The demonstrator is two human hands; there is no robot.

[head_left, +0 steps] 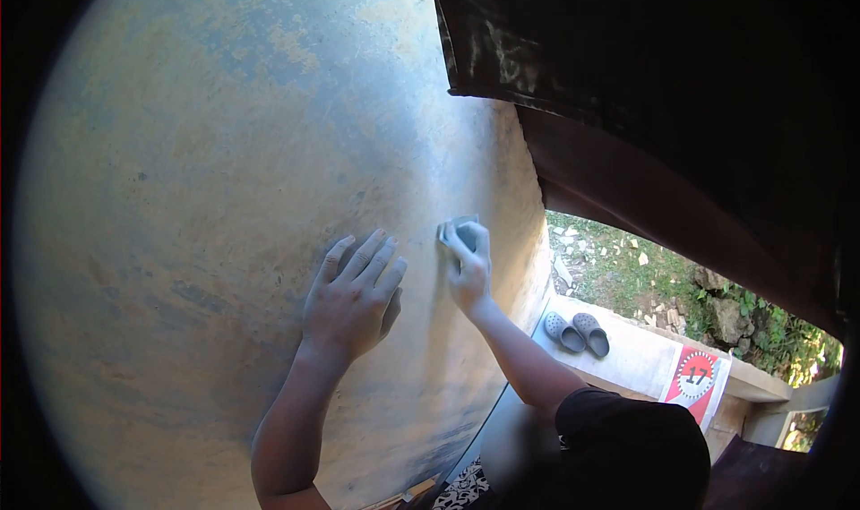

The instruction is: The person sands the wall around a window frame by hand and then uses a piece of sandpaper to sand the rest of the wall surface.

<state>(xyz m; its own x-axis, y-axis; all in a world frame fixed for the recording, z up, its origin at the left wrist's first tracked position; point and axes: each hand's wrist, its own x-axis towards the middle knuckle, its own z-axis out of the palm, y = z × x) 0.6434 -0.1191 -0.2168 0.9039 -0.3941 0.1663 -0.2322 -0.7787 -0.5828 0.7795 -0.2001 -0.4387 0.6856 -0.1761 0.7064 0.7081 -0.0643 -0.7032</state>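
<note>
A large wall (242, 197) with worn, patchy yellowish and grey-blue paint fills the view in front of me. My left hand (352, 295) lies against it, back towards me, with the fingers stretched out and pale with dust. To its right, and slightly higher, my right hand (470, 264) is closed round a small grey folded sheet that looks like sandpaper (463, 221). The sheet is against the wall near its right side, partly hidden by my fingers. Pale dust covers my right hand and wrist too.
Dark fabric or sheeting (645, 80) hangs across the upper right. Below it, a pair of grey clogs (578, 334) sits on a pale ledge (618, 367), beside a red and white sign (694, 376) reading 17. Beyond lies grassy ground (600, 264) with stones.
</note>
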